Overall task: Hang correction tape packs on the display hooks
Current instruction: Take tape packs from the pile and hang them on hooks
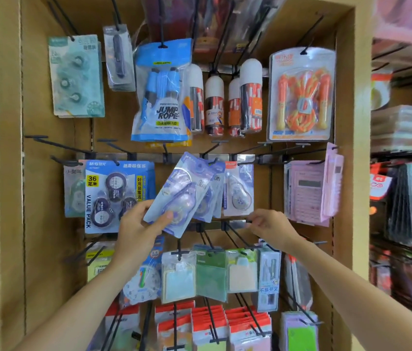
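Head view shows you mid-hang: your left hand [136, 221] grips the correction tape packs [182, 191] by their lower end, tops tilted beside the hook [212, 162] on the middle rail [149, 156], so thread their holes onto it next; your right hand [270, 224] fingers curl at the lower rail [235, 224], grip unclear.

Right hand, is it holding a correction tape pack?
No, the right hand pinches the metal rail, while the left hand grips the tilted purple pack.

Lilac-blue correction tape pack [174, 196], blue value pack [114, 196], orange-and-yellow jump rope [302, 97], pink calculators [308, 191].
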